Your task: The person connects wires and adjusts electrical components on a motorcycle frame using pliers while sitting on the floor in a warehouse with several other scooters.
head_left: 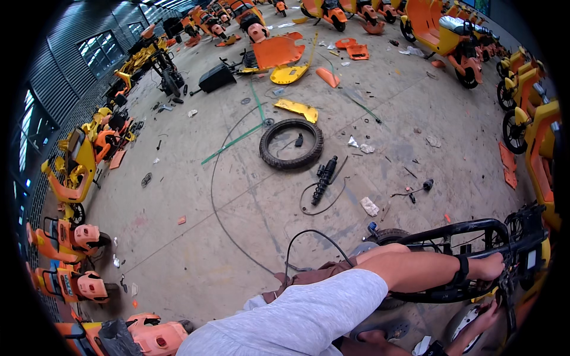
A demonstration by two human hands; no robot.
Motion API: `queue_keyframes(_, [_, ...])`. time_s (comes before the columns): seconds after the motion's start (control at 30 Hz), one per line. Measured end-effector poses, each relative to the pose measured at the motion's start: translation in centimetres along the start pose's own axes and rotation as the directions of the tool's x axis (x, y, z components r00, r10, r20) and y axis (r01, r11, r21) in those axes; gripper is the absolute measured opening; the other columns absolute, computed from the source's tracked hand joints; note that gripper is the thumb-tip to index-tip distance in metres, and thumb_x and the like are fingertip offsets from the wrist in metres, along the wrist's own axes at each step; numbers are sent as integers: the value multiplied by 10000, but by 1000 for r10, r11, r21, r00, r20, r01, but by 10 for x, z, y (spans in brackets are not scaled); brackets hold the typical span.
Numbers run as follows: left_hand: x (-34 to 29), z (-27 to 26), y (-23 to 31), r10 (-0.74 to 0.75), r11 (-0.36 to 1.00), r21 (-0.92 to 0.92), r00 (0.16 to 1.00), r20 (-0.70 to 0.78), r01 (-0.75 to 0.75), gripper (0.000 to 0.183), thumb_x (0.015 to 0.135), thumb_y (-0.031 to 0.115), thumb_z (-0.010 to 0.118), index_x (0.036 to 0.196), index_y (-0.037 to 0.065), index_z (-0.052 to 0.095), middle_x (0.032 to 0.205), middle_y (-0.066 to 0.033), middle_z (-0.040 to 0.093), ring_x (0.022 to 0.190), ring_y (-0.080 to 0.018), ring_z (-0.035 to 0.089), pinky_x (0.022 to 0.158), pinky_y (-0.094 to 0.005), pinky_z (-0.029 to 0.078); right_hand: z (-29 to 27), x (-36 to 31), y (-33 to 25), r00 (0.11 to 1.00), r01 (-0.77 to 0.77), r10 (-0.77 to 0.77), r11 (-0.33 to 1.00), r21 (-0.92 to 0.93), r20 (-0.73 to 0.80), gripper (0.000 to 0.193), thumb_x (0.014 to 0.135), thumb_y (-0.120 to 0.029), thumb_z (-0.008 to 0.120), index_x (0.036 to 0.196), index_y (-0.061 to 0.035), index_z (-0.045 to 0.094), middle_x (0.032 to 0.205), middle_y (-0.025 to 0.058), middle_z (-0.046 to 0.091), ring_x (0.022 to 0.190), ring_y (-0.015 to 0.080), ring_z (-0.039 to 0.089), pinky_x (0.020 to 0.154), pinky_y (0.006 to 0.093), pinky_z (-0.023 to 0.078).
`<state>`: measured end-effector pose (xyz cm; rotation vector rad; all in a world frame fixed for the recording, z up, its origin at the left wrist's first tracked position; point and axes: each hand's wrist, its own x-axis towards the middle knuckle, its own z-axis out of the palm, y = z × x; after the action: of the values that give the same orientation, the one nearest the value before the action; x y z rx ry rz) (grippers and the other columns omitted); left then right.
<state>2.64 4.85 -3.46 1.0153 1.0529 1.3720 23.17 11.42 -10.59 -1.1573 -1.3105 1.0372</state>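
Your left hand (489, 267), near right, at the far side of the bare black scooter frame (469, 226), fingers mostly hidden, so whether clenched cannot be told; your right hand (488, 315), nearer you, beside the frame's right end, its hold likewise unclear. Also on your concrete floor (178, 261), mid-scene: one black tyre (291, 164), loose; one black shock absorber (323, 180), just nearer; one yellow body panel (297, 110), just beyond the tyre; orange-and-yellow scooters (77, 169) along your left.
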Motion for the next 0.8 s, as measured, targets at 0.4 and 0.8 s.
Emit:
queue_keyframes(0.4, [-13, -2, 13, -85, 992, 94, 996, -13, 86, 298, 938, 120, 373, 856, -105, 549, 654, -232, 600, 422, -345, 599, 375, -420, 495, 13, -38, -42, 999, -29, 31, 999, -44, 27, 309, 928, -207, 535, 1190, -45, 557, 859, 7, 583, 619, 74, 449, 542, 220, 354])
queue_keyframes(0.8, [5, -37, 16, 49, 980, -191, 999, -2, -49, 327, 943, 192, 475, 695, -13, 533, 476, -120, 529, 332, -213, 513, 315, -339, 428, 20, -45, -53, 996, 65, -66, 998, 15, 64, 361, 940, -146, 463, 1278, -26, 508, 1138, 65, 645, 541, 42, 406, 443, 185, 310])
